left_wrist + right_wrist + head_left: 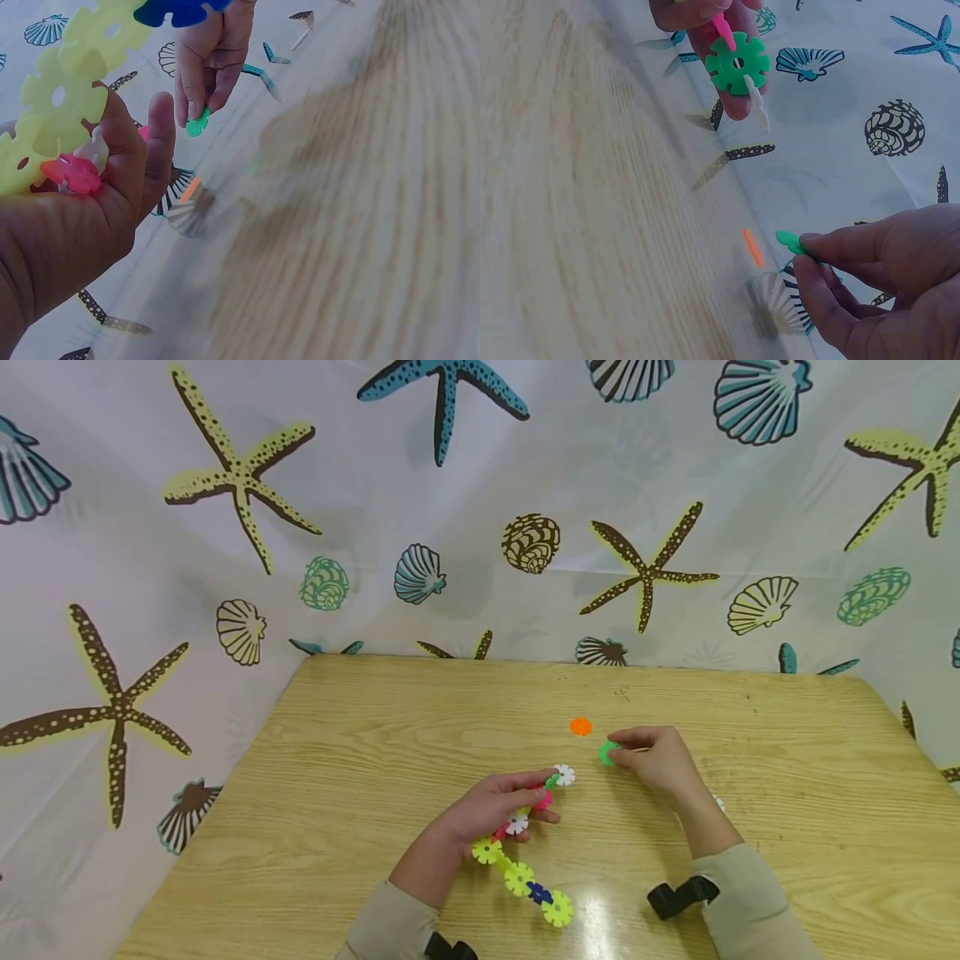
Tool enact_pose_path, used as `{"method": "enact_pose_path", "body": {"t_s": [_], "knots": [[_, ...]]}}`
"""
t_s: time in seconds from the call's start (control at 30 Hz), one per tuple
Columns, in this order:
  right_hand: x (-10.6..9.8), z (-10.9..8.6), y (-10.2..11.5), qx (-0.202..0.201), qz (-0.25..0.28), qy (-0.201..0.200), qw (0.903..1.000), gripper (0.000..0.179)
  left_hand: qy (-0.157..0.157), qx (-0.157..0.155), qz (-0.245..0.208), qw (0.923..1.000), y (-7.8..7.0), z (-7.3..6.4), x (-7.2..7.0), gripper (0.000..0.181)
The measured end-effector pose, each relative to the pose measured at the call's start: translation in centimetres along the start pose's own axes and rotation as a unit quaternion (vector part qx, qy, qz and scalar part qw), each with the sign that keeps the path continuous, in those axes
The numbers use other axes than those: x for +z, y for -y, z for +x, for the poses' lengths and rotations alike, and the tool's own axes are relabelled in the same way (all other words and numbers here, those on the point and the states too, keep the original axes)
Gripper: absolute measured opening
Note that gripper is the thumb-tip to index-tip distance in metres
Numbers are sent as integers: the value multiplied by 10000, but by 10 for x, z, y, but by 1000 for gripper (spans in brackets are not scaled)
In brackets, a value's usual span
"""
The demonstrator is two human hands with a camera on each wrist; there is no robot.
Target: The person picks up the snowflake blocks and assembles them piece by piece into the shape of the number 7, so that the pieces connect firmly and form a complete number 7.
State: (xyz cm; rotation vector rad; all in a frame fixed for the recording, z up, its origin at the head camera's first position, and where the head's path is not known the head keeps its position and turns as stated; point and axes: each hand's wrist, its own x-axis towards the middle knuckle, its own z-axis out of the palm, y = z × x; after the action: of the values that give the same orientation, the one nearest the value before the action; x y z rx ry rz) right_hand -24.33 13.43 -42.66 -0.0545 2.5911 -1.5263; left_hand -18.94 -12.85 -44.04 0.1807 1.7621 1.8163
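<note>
My left hand holds a chain of interlocked plastic snowflake discs in yellow, blue, pink, white and green. The chain's yellow end hangs toward me, and a white disc forms the far end, slotted into a green disc. Between thumb and fingertips, my right hand pinches a loose green snowflake disc, held apart from the chain to its right. Fingers of the left hand hide part of the chain's middle.
An orange disc lies on the wooden table beyond both hands. Another white disc shows partly behind the right wrist. A patterned cloth with starfish and shells hangs behind the table.
</note>
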Motion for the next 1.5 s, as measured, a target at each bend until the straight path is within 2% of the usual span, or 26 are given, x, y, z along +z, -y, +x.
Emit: {"method": "enact_pose_path", "body": {"t_s": [0.23, 0.47, 0.8, 1.1, 1.3, 1.5], "knots": [[2, 0, 2, 48, 419, 303, 9987, 29, 2, -21, -38, 10000, 0, 0, 0, 42], [2, 0, 2, -45, 822, 870, 9928, 32, 22, 0, 32, 10000, 0, 1, 0, 42], [-1, 2, -1, -208, 754, 1248, 9891, 33, 37, -34, 9, 10000, 1, 3, 1, 41], [-1, 0, 1, -382, 887, 1679, 9811, 35, 2, -73, -72, 9999, 1, 3, 3, 39], [-2, 1, 0, -534, 784, 1733, 9803, 32, 111, -43, 59, 9999, 1, 3, 1, 38], [-1, 5, -6, -664, 834, 1945, 9751, 28, 199, -6, 161, 9997, -1, 2, 1, 38]]}}
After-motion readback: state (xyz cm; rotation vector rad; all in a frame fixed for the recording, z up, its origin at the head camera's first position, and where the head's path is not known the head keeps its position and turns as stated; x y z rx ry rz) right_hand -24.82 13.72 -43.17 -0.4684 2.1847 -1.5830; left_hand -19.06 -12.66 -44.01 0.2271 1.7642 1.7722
